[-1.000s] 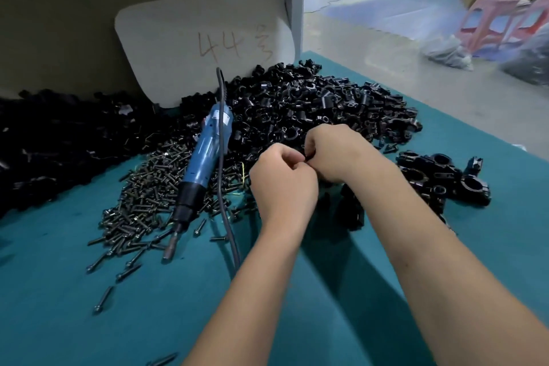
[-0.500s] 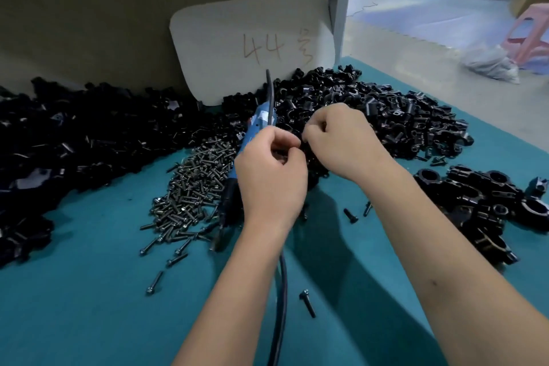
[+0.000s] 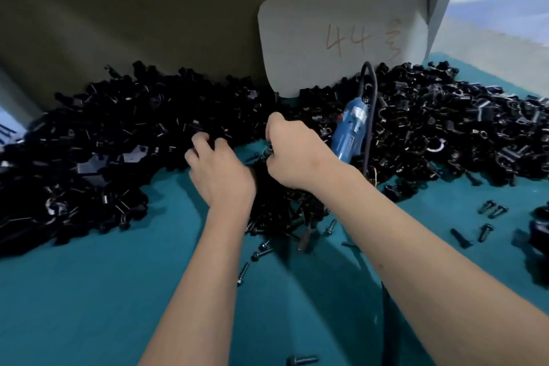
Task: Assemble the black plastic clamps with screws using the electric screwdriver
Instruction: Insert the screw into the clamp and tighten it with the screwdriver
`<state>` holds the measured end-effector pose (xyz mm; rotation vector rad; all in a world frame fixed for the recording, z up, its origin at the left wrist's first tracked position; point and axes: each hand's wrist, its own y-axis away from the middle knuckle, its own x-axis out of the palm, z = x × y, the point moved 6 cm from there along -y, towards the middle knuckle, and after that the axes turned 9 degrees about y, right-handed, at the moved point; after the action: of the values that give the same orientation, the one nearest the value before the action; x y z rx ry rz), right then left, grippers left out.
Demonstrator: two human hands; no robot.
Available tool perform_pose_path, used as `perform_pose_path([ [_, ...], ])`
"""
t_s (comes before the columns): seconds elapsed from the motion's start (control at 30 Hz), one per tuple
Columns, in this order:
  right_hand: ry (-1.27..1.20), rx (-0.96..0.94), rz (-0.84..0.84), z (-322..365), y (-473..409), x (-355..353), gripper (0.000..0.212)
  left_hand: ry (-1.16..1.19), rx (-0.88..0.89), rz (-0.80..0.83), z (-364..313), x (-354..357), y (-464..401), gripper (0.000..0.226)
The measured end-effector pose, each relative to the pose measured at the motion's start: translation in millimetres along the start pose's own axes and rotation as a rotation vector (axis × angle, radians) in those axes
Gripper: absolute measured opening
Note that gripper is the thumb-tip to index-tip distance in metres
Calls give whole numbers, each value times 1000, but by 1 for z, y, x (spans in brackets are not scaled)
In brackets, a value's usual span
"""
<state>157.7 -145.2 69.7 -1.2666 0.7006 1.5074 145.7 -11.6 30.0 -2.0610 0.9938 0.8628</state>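
My left hand [image 3: 219, 175] reaches into the big pile of black clamp parts [image 3: 118, 151] on the left. Its fingers curl down among the parts, and the tips are hidden. My right hand [image 3: 297, 154] is curled and pinches a small black clamp piece [image 3: 269, 154] with a screw in it, just left of the blue electric screwdriver [image 3: 350, 134]. The screwdriver lies untouched, tip towards me, on a heap of dark screws [image 3: 285, 217]. A second pile of black clamp parts [image 3: 445, 128] spreads to the right.
Everything sits on a teal mat [image 3: 89, 291]. A grey card marked "44" [image 3: 341, 36] leans against the back wall. The screwdriver's black cord [image 3: 370, 116] loops up and runs back towards me. Loose screws [image 3: 487, 217] lie at right, and finished clamps [image 3: 539, 235] at the right edge.
My view has swung left. My left hand moved away from my right hand and into the left pile of parts. My right hand keeps its small piece.
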Motion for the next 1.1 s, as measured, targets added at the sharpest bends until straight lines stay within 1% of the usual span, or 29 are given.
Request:
perform_pose_path([
  [0.1,53,-42,24,9,-10,13,25,26,-6,28,6,11,-9,37],
  [0.17,77,-48,21,11,-13,18,27,78,-23,1,6,11,-13,34],
  [0.27,33,-44,-66,5,-12,16,23,135,-71,2,3,9,-21,49],
  [0.3,12,-39,-110,2,-9,13,24,133,-91,9,3,8,-24,49],
  [0.4,-4,-17,-193,-12,3,6,26,128,-157,54,5,10,-30,32],
  [0.47,-9,-7,-197,-19,12,6,28,141,-184,102,6,13,-26,23],
  [0.53,-21,-19,-195,-21,18,7,33,169,-181,115,5,15,-21,9],
  [0.57,-30,-25,-200,-21,21,8,35,197,-180,111,4,15,-17,8],
  [0.6,-45,-21,-208,-20,23,8,36,238,-176,106,1,14,-14,12],
  [0.67,-85,12,-229,-21,24,7,38,360,-159,72,-5,12,-5,10],
  [0.7,-107,25,-243,-23,24,5,37,437,-152,33,-7,9,0,8],
  [0.77,-164,41,-279,-26,26,2,34,607,-147,-66,-10,3,13,13],
  [0.83,-229,52,-319,-29,30,-1,32,724,-132,-151,-13,-5,26,18],
  [0.87,-262,56,-343,-30,32,-2,32,770,-136,-166,-14,-7,31,19],
  [0.93,-323,53,-396,-34,38,-5,30,912,-215,-155,-12,-6,41,22],
  [1.0,-396,32,-452,-38,43,-9,27,1162,-307,-89,-9,1,54,25],
  [1.03,-441,18,-476,-41,46,-11,26,1252,-304,-44,-10,5,60,26],
  [1.1,-548,-17,-501,-46,52,-14,27,1321,-211,49,-13,8,70,30],
])
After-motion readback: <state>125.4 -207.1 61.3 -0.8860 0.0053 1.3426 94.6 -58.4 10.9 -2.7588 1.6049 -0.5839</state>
